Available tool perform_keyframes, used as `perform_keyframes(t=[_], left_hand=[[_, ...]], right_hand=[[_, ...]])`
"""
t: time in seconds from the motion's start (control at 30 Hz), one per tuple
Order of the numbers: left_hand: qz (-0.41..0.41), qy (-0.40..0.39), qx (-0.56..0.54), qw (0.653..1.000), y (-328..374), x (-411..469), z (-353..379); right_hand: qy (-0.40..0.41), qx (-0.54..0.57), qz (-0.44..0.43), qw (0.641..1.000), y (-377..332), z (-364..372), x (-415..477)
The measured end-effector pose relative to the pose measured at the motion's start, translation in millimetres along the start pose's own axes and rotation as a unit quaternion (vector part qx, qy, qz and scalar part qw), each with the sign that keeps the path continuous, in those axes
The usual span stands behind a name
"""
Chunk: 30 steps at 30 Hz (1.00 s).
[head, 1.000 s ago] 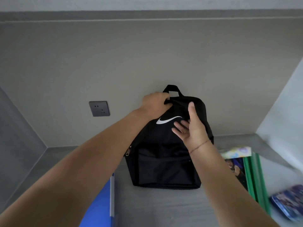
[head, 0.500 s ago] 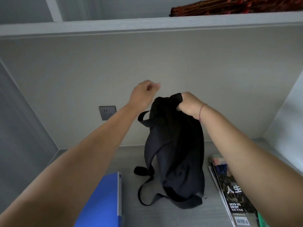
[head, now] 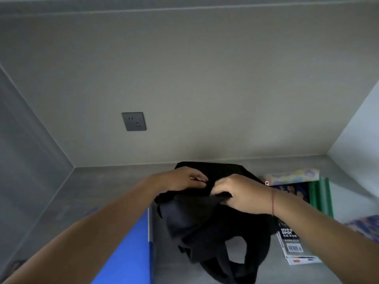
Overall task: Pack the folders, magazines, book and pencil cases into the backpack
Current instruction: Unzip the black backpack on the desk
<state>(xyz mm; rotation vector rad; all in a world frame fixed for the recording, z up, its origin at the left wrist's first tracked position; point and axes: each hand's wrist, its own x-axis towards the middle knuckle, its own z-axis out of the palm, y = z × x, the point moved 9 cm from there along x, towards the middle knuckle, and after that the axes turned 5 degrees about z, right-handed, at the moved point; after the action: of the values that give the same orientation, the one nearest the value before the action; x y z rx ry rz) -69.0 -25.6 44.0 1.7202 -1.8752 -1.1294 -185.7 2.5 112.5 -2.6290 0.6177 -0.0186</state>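
A black backpack [head: 215,226] is seen on a grey desk [head: 98,193] near the back wall, its shoulder straps looped toward the camera, between a blue folder [head: 127,253] on the left and a stack of magazines [head: 293,244] on the right. The bag's upper end is handled by both bare hands. A fold of the black fabric is gripped by the right hand [head: 240,194], whose fingers are curled round it; a thin red cord is worn at that wrist. The left hand [head: 182,181] is laid on the top of the bag with its fingers stretched toward the right hand; whether anything is pinched there cannot be told. Green folders [head: 322,197] are stood beside the magazines, a pastel-covered book [head: 293,175] lies behind them, and a patterned pencil case [head: 367,226] is blurred at the right edge. A dark wall socket [head: 133,121] is set in the wall above.
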Motion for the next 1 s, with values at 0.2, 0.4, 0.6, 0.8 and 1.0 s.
perform_keyframes(t=[0.2, 0.4, 0.6, 0.8, 1.0], left_hand=[[-0.033, -0.059, -0.048, 0.997, -37, -3, 80], [-0.052, -0.102, 0.051, 0.992, -78, -19, 132], [-0.043, -0.058, 0.121, 0.99, -96, -29, 147], [-0.023, -0.02, 0.125, 0.992, -94, -34, 167], [-0.006, -0.036, 0.085, 0.996, -81, -29, 172]], right_hand=[[-0.168, 0.095, 0.067, 0.979, 33, 109, -34], [-0.321, 0.121, 0.118, 0.932, 66, 165, -68], [-0.398, 0.139, 0.131, 0.897, 100, 176, -117], [-0.335, 0.207, 0.192, 0.899, 140, 163, -128], [-0.275, 0.376, 0.237, 0.852, 156, 170, -124]])
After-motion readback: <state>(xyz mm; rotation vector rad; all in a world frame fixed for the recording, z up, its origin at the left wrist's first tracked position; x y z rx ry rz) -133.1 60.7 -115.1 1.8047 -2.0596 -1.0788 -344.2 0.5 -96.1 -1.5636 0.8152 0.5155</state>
